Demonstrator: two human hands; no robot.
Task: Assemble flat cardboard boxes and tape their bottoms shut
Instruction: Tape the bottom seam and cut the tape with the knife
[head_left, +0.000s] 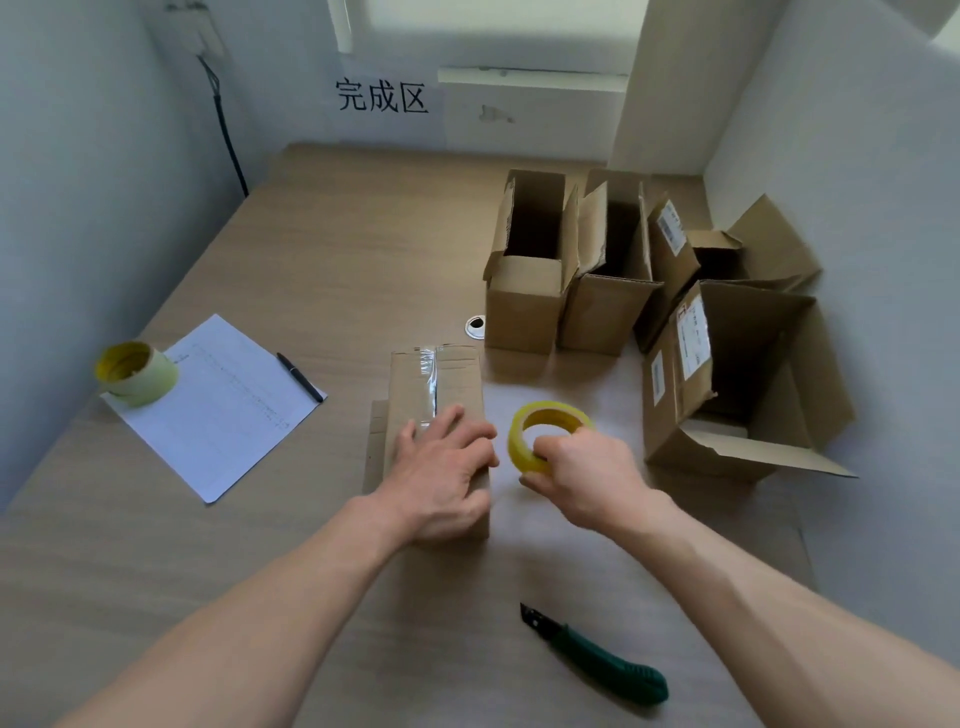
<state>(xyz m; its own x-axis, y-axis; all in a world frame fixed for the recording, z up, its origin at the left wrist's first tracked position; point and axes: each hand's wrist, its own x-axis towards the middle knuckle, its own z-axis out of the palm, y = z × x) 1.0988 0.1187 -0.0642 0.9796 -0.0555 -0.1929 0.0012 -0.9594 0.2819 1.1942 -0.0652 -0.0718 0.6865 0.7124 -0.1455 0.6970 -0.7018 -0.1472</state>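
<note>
Green box cutter (597, 656) nearest; left hand (441, 473) flat on box (434, 384), right hand (582, 475) grip round tape roll (545, 439).

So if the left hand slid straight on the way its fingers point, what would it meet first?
The left hand lies flat on the box, fingers pointing up and right. It would probably first meet the box's right edge, then bare table, and perhaps the upright open cartons beyond; depth is unclear.

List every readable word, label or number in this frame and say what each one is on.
"完成区": white sign on the far wall.
Printed sheet on the table: text too small to read.
Shipping labels on the cardboard boxes at right: too blurred to read.
Nothing else carries legible text.
</note>
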